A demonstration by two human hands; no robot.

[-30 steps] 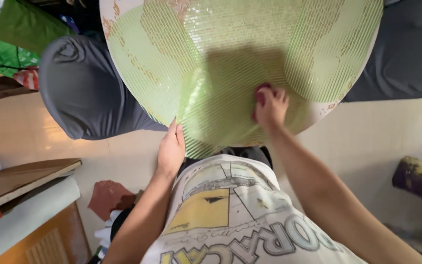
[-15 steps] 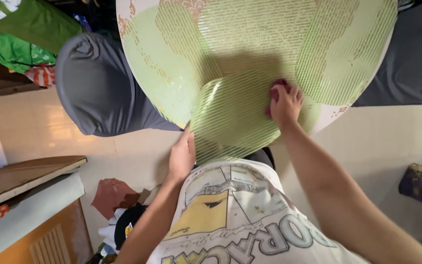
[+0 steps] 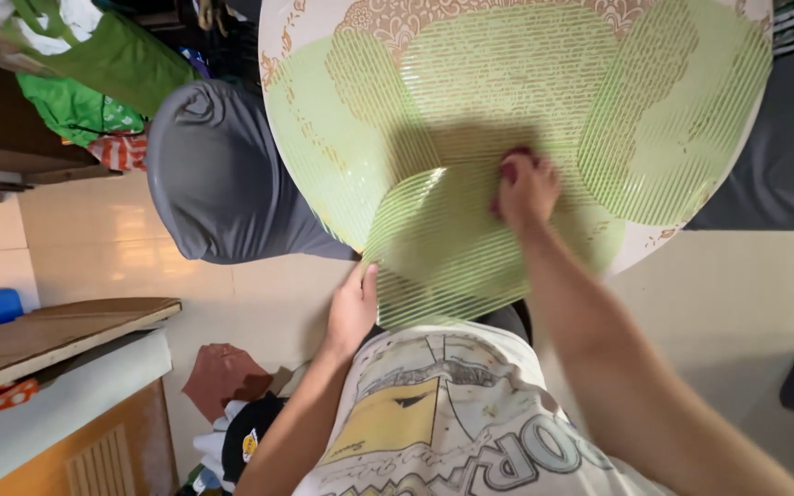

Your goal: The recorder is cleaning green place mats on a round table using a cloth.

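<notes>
Left hand: the left hand is held at the near rim of the round table; a corner of the green striped placemat is pinched between its thumb and fingers and lifted a little off the top.
Right hand: the right hand is pressed down on the placemats, its fingers closed over a small dark red cloth, of which only an edge is seen beyond the knuckles.
Cloth: the cloth is found under the right fingers, against the green mat, well in from the table rim.
Placemats: several pale green, slatted mats are laid overlapping across the table; the near one is overhung past the rim, just beside the left fingers, and a glossy crease is shown where it is raised.
Table: a cream top with a brown ornamental border is seen beyond both hands, mostly covered by the mats.
Chairs: a grey-covered chair is tucked in to the left of the left fingers; another grey-covered seat is seen to the right of the right fingers.
Surroundings: a white printed shirt is worn by the person; green bags are piled far left, and a wooden board is lying over the tiled floor below them.
</notes>
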